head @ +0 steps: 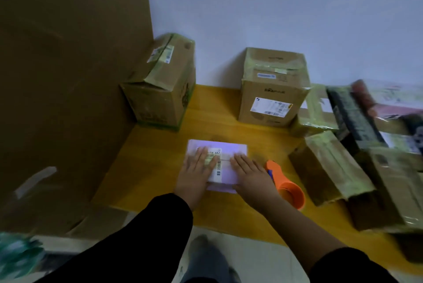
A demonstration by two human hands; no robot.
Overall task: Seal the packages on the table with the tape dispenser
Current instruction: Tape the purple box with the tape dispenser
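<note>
A small white rectangular package with barcode labels lies flat near the middle of the yellow wooden tabletop. Both hands rest on top of it, palms down. The left hand covers its left part and the right hand its right part. Each grip is wide, with straight fingers pressed flat and holding nothing. The orange plastic tape dispenser lies on the tabletop just right of the right hand. There are 2 taped brown cardboard boxes at the far side, one far left and one far centre. More taped brown cardboard packages crowd the right.
</note>
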